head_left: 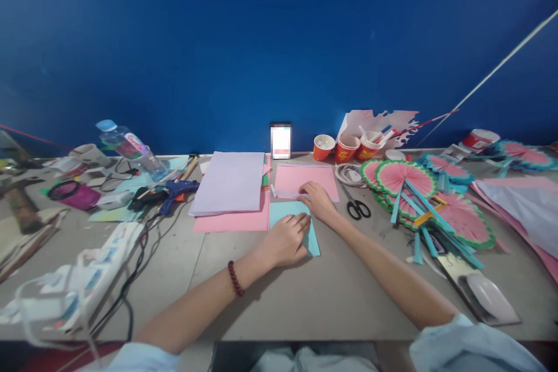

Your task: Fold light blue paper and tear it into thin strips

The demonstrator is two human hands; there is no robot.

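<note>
On the bench (349,296) lay a pink sheet (307,179); just nearer, a blue sheet (288,208) beneath the left hand (285,241), half open and gripping nothing I could see! The right hand (317,200), loosely curled, reached the pink sheet's near edge by a lavender strip (288,194); pinching, I couldn't tell. Arranging paper, I judged; the next move called for steadiness.

Bare tabletop (340,302) fronted the teal sheet (285,209). Scissors (358,204) and paper fans (405,177) obstructed the right, stacked paper (231,183) the left.
</note>
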